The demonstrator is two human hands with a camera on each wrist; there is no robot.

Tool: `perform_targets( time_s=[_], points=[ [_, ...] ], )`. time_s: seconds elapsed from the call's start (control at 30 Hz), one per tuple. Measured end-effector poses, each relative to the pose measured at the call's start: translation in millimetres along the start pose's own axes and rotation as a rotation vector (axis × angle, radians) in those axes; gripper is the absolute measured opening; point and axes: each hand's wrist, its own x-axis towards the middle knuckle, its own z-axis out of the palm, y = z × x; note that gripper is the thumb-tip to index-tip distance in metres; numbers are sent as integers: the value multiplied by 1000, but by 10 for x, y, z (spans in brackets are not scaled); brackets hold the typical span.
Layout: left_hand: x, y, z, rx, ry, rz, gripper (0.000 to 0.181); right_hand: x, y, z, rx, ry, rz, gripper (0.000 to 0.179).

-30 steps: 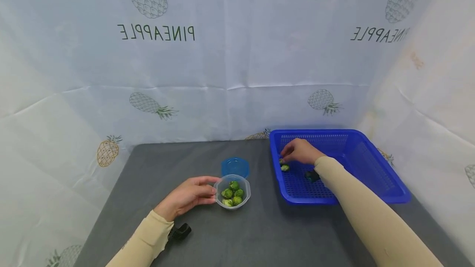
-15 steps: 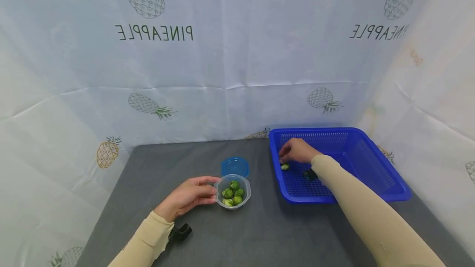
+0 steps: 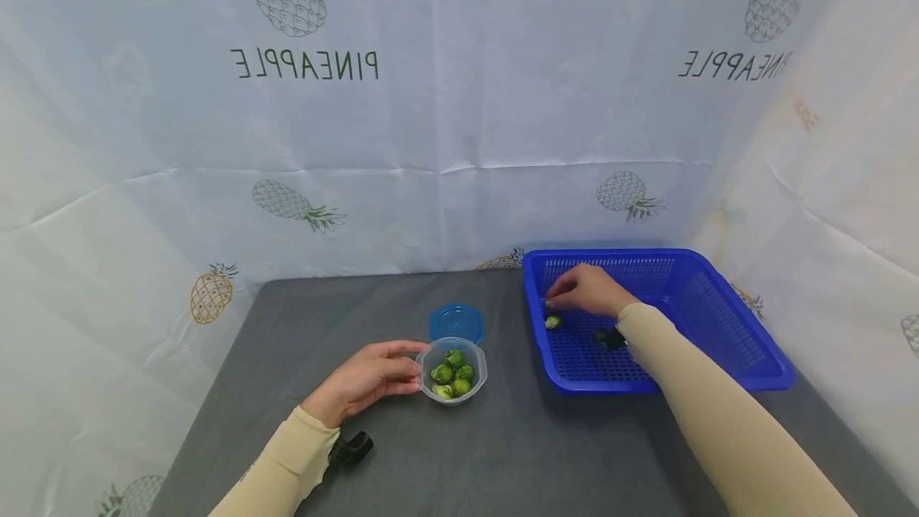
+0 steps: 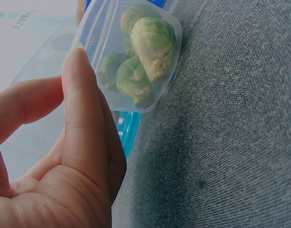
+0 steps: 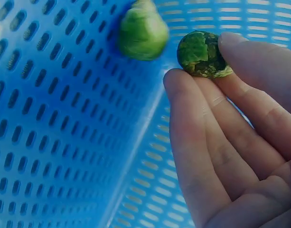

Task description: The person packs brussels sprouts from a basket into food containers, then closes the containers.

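My left hand (image 3: 369, 380) holds the left side of a small clear plastic container (image 3: 480, 362) standing on the table. Inside it lie several green Brussels sprouts (image 3: 463, 372), also visible through its wall in the left wrist view. Within the blue basket, my right hand (image 3: 589, 291) pinches one Brussels sprout (image 5: 202, 54) between thumb and fingertips; the head view barely shows it. A second, paler Brussels sprout (image 5: 144, 32) lies on the basket floor beside those fingers.
The blue perforated basket (image 3: 725, 317) stands at the right of the grey table (image 3: 459, 461), its walls rising around my right hand. A blue lid (image 3: 456, 319) lies just behind the container. Pineapple-print cloth (image 3: 459, 118) hangs behind the table and along its sides.
My right hand has reached lower by the basket's left wall, then drawn slightly up and right with a Brussels sprout in its fingers. The left hand and container stay in place.
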Motion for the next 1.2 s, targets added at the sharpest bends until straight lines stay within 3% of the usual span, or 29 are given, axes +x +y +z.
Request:
perform_targets(
  time_s=[0.3, 0.47, 0.6, 0.97, 1.2],
  points=[
    [-1, -18, -4, 8, 12, 3, 60, -345, -192, -143, -15, 70, -16, 25],
    [-9, -14, -14, 23, 13, 4, 60, -543, -482, -182, 8, 119, -35, 28],
    [-9, -16, -22, 32, 11, 7, 58, -610, -762, -102, 4, 123, -102, 24],
    [-35, -8, -36, 21, 5, 26, 58, -416, -1467, 401, -23, -46, -244, 16],
    [-27, -14, -37, 23, 21, 27, 56, -222, -1781, 791, -137, -159, -311, 14]
  ],
)
